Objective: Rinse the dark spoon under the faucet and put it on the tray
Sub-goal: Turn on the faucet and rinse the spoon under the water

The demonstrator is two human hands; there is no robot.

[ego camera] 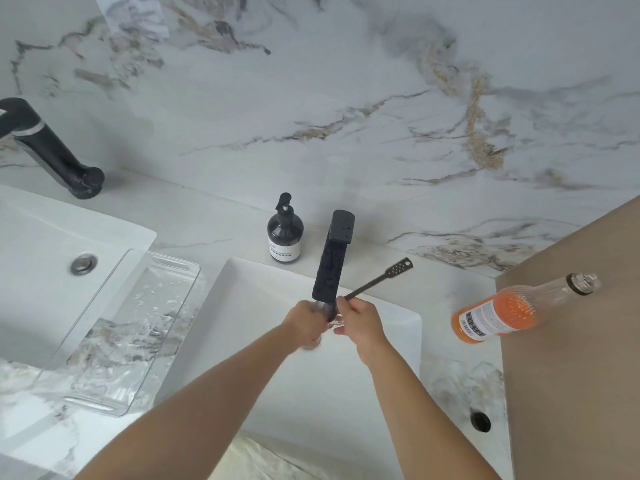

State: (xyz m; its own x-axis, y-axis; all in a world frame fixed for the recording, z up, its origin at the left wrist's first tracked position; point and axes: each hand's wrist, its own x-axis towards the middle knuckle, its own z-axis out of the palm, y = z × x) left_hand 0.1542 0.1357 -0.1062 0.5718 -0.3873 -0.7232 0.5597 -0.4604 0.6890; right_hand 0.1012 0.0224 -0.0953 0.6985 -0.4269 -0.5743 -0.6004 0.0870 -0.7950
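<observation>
While water ran from the black faucet [332, 258], both hands met just under its spout, above the white sink [381, 341]. The right hand [360, 322] was closed around the dark spoon [379, 279], gripping it low on the handle; the handle rose up and to the right of the faucet, and its flat, perforated end stood clear of the spout, out over the far rim of the sink. The spoon's bowl end was hidden between the hands, right below the faucet's outlet, so its shape could not be made out. The left hand [306, 322] was curled with its fingers pressed in toward that hidden end, though whether it actually pinched the spoon could not be told.

To the left of the faucet, the clear tray [114, 327] lay on the marble desk [221, 233], wet with droplets and holding nothing, one end reaching over the edge of a 2nd sink [45, 237]. Just left of the faucet's base stood a dark soap pump bottle [285, 233]. Well to the right of the faucet, a bottle of orange liquid [512, 308] was seen with its base at the edge of a tan surface [571, 375]. Far left of the faucet, a 2nd black tap [45, 150] stood behind the other sink.
</observation>
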